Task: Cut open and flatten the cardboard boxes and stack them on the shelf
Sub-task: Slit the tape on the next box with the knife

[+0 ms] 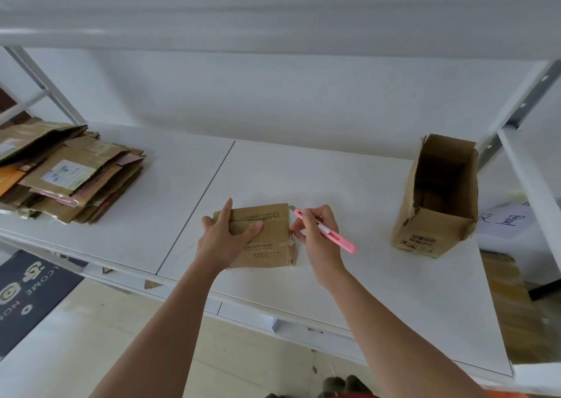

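At frame centre the left hand (226, 235) lies flat, fingers straight, pressing the small sealed box (267, 242) onto the white shelf (349, 185). The right hand (315, 233) pinches a pink cutter (326, 230), blade at the box's upper right corner. The box looks light and stiff, likely to slide; holding its top steadies it. An opened box (437, 203) stands right; flattened boxes (69, 172) are stacked left.

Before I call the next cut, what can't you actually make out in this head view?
- Small box: left hand covers its top-left; tape seam partly hidden.
- Cutter: blade tip too small; contact with the box unclear; right hand hides its middle.
- Flattened stack: cut off by left edge; count unclear.
- Open box: bottom in shadow.
- Label print: too small.
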Demonstrator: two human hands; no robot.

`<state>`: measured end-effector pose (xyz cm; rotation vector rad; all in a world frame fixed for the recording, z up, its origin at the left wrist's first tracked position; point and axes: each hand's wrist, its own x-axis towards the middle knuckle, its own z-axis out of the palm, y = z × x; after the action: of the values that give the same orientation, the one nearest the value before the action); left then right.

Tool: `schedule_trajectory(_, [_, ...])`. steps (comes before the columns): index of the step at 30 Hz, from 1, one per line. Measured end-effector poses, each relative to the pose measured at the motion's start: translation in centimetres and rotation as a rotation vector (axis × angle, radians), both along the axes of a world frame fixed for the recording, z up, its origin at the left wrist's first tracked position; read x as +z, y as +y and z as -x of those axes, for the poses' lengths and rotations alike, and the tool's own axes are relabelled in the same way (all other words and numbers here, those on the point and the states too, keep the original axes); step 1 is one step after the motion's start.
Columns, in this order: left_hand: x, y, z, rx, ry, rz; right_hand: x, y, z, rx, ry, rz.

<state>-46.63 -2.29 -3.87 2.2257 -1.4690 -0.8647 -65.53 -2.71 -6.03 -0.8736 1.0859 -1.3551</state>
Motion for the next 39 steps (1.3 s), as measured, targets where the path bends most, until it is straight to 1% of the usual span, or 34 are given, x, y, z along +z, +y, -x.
schedule_trajectory(6, [-0.2, 0.2, 0.1, 0.018, -0.024, -0.010, 0.1, -0.7, 0.1, 0.067, 0.096, -0.002])
schedule_trajectory(17, [0.0, -0.2, 0.7, 0.014, -0.113, -0.019, 0.6, 0.0, 1.6, 0.111, 0.299, 0.072])
schedule_trajectory(22, [0.2, 0.0, 1.0, 0.031, -0.120, -0.012, 0.8, 0.9, 1.7, 0.106, 0.326, 0.119])
schedule_trajectory(29, [0.4, -0.3, 1.3, 0.077, -0.050, -0.001, 0.7, 1.3, 1.7, 0.083, 0.391, 0.201])
schedule_trajectory(39, [0.3, -0.4, 1.2, 0.079, -0.037, -0.002, 0.0, 2.0, 1.8, 0.078, 0.425, 0.248])
